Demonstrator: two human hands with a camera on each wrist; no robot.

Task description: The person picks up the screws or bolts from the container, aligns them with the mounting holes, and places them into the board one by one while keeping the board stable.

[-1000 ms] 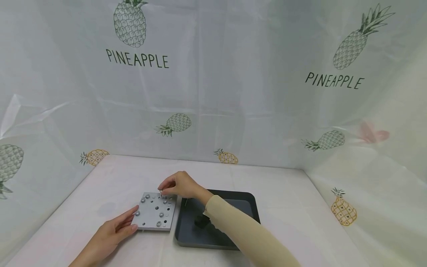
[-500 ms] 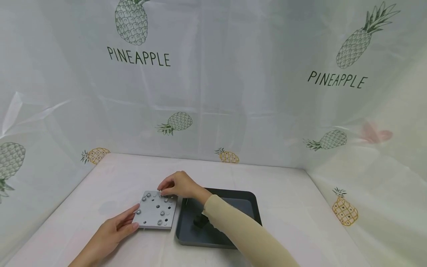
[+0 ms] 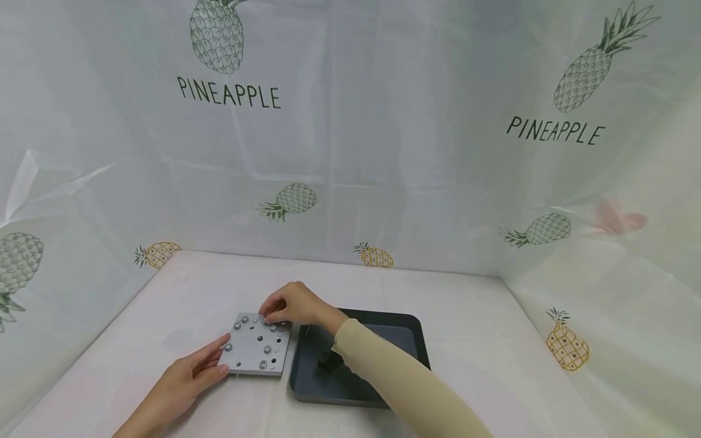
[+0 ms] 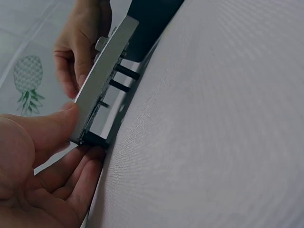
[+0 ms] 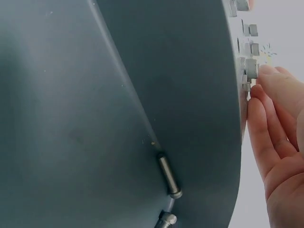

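Observation:
In the head view a square silver metal plate (image 3: 247, 353) lies left of centre, dotted with holes and several socket-head screws (image 3: 267, 349). My left hand (image 3: 188, 377) grips its left edge, thumb at the near corner and fingers along the side. The left wrist view shows this plate (image 4: 105, 78) edge-on, raised off the cloth, with dark screw shanks (image 4: 127, 71) poking out underneath. At the far right corner my right hand (image 3: 296, 304) pinches a small screw (image 3: 265, 320) between thumb and fingers, down close against the plate. Those fingertips partly hide it.
A dark grey tray (image 3: 339, 399) stands just right of the plate, under my right forearm. A black object (image 3: 329, 361) lies in it. The right wrist view shows a loose screw (image 5: 169, 175) along the tray's inner edge and another (image 5: 166, 220) below. A pineapple-print curtain (image 3: 361, 158) hangs behind.
The screw in my right fingers has sunk lower, from standing visibly above the plate to close against it. My left hand keeps its hold on the plate; the view has shifted slightly.

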